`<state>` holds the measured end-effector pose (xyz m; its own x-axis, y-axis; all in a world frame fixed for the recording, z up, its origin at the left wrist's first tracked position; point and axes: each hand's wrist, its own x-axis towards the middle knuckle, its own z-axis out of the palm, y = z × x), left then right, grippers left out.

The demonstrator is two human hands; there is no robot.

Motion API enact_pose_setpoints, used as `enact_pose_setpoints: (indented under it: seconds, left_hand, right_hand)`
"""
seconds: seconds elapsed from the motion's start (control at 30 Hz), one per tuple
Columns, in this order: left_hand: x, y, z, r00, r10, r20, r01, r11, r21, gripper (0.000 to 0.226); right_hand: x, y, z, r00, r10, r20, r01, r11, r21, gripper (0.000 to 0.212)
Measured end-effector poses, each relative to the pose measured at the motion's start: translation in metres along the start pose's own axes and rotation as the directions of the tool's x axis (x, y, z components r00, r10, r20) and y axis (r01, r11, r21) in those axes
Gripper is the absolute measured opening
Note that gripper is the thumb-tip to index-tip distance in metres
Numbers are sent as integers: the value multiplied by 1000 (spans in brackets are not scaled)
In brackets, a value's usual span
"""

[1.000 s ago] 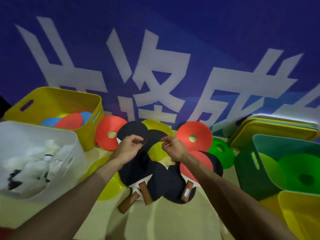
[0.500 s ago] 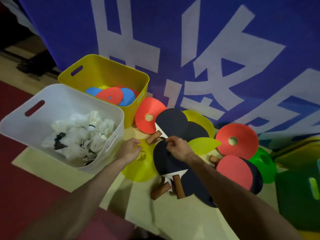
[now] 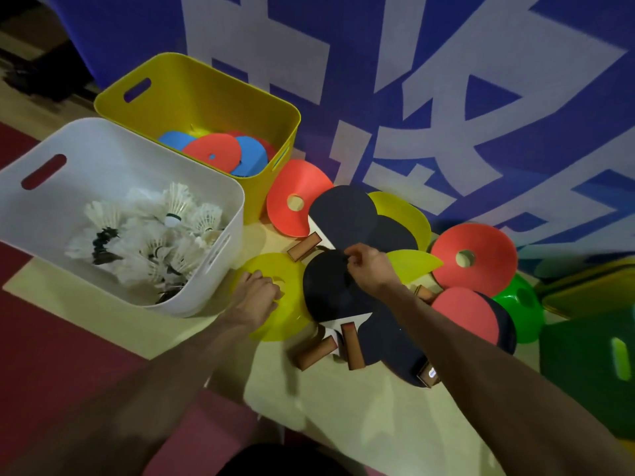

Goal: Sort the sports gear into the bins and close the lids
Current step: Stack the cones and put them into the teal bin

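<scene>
Nearest, on the pale floor [image 3: 343,407], wooden paddle handles [image 3: 316,352] stick out toward the person. Just beyond them the left hand [image 3: 257,298] rests on the yellow disc [image 3: 281,324], fingers curled in at its centre hole and apparently gripping there. The disc lies flat just beside the white bin [image 3: 103,149], and its right edge is tucked under the black paddle [image 3: 330,293]. The right hand [image 3: 369,269] hovers over that paddle with thumb and fingers bent together. It seems to pinch the paddle's upper rim, though the contact is hard to make out.

The sound way, I judge, is to tip the paddle up a little so the disc slides out leftward without dragging the stack.

Room on that side is tight, since the white bin, full of shuttlecocks [image 3: 154,242], is close by. The path to the yellow bin [image 3: 206,97], which already holds discs, runs up over the white bin's corner and past the red disc [image 3: 295,207] propped against the yellow bin. Both bins are open at the top.
</scene>
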<state>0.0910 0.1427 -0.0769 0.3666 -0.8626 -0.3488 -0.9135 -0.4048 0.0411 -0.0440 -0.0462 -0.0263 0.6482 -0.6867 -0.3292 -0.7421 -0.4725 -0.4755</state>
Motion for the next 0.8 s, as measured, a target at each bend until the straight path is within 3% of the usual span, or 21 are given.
enact_pose_setpoints:
  seconds: [0.13, 0.27, 0.33, 0.53, 0.63, 0.8]
  left_hand:
    - [0, 4, -8, 1000, -25, -6, 25, 1000, -18, 20]
    - [-2, 8, -27, 995, -90, -33, 86, 991, -101, 21]
    - [-5, 10, -38, 990, -140, -14, 136, 980, -148, 20]
    - [-13, 23, -75, 975, -211, -68, 196, 963, -184, 14]
    - [-14, 39, -98, 963, -241, -120, 213, 955, -207, 15]
    - [-11, 81, -135, 943, -223, -248, 157, 953, -260, 18]
  right_hand:
    - [11, 25, -21, 989, -71, -132, 36, 966, -256, 36]
    - [20, 48, -38, 1000, 0, 19, 10, 830, -558, 59]
    - [23, 61, -42, 996, 33, 83, 27, 776, -630, 64]
    - [10, 86, -52, 997, -53, 49, 72, 729, -681, 41]
    - [-3, 93, -60, 996, -64, 64, 90, 776, -625, 35]
    - [-21, 95, -90, 991, -128, -30, 90, 830, -550, 36]
